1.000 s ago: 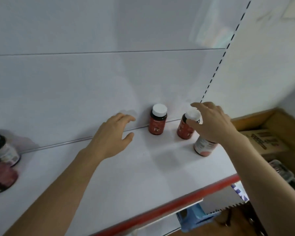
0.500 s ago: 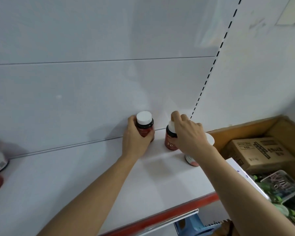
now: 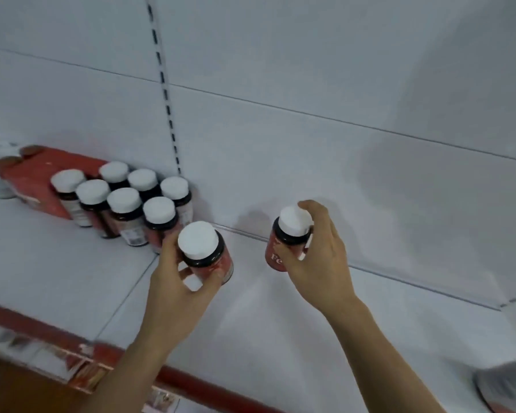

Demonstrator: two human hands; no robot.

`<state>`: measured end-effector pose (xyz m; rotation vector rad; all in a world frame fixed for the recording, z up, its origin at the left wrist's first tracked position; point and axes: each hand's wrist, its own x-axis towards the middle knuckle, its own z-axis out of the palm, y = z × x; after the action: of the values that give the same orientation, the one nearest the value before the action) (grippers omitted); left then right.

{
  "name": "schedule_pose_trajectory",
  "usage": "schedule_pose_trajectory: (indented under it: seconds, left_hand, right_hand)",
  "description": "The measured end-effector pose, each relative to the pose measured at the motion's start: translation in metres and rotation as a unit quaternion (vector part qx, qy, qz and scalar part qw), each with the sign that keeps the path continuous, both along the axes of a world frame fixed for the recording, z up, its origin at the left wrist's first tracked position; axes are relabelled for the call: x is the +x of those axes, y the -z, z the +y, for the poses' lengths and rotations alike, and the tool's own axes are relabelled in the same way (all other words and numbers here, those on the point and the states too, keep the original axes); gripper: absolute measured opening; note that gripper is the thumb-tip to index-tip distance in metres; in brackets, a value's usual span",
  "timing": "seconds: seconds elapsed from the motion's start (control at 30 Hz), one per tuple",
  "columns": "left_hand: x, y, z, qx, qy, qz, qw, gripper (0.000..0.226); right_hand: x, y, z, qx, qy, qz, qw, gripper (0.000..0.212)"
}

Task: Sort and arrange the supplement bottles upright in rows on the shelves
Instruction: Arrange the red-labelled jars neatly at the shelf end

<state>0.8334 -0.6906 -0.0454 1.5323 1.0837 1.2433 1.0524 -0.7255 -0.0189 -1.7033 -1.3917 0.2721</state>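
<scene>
Red, white-capped left bottle [image 3: 205,257] and right bottle [image 3: 280,245] held roughly upright; seven-bottle cluster [image 3: 125,204] stands at left

The shelf [image 3: 57,272] is white with a red front edge [image 3: 176,378]; the white back panel [image 3: 310,70] carries a column of black slots [image 3: 166,93]. The cluster of bottles [image 3: 122,201] shows white caps, dark necks and red labels. Behind the cluster lies a red box [image 3: 39,174]. Just right of the cluster, the near bottle [image 3: 204,254] has the same colours. Farther right, the far bottle [image 3: 283,245] adds white "Fe" lettering.
</scene>
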Motion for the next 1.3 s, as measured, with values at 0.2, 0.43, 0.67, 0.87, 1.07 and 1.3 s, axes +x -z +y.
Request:
schedule_pose_trajectory:
  seconds: [0.2,0.43,0.67,0.87,1.07,1.3]
  left_hand:
    - [-0.07,0.008,0.006,-0.03,-0.054,0.017,0.998,0.069]
    - [-0.102,0.006,0.035,-0.033,0.004,0.091,0.995,0.071]
    - [-0.101,-0.012,0.061,-0.019,0.155,0.086,0.984,0.072]
    - [-0.108,-0.049,0.097,0.161,0.238,0.298,0.91,0.083]
    - [-0.104,-0.064,0.177,0.258,0.181,0.376,0.872,0.051]
    - [-0.098,-0.037,0.193,0.231,0.21,0.508,0.803,0.056]
  right_hand:
    - [-0.088,0.022,0.099,0.009,-0.069,-0.027,0.997,0.055]
    - [-0.132,0.03,0.118,0.025,-0.027,0.057,0.998,0.063]
    - [-0.144,0.023,0.042,-0.047,-0.245,0.124,0.96,0.087]
    - [-0.155,0.046,0.061,0.002,-0.003,0.145,0.989,0.072]
    - [-0.167,0.06,0.088,-0.032,0.088,0.137,0.986,0.074]
    - [-0.163,0.064,0.085,-0.06,0.072,0.163,0.982,0.088]
